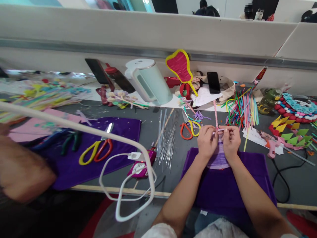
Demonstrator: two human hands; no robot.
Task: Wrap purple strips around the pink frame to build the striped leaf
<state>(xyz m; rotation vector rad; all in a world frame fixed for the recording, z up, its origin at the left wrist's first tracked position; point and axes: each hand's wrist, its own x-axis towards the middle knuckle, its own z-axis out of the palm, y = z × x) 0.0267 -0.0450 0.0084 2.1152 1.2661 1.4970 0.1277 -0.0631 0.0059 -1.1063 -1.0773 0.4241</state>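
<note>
My left hand (207,140) and my right hand (230,140) meet over a purple cloth (230,188). Their fingertips pinch a thin lilac pipe cleaner (220,130) between them, at the base of a pink fuzzy stem (216,114) that points away from me. Below the fingers lies a rounded lilac-and-purple fan-shaped piece (218,160), partly covered by both hands; how it joins the stem is hidden. Left of my left hand are scissors with red and yellow handles (190,128) and purple clippings (200,115).
Metal wires (169,145) and a white bent tube (99,132) lie leftward. A co-worker's arm (22,165) is beside another purple cloth (64,172). Behind stand a pale kettle (151,82) and a phone (213,82). Rightward are colourful pipe cleaners (244,110) and a pink glue gun (271,147).
</note>
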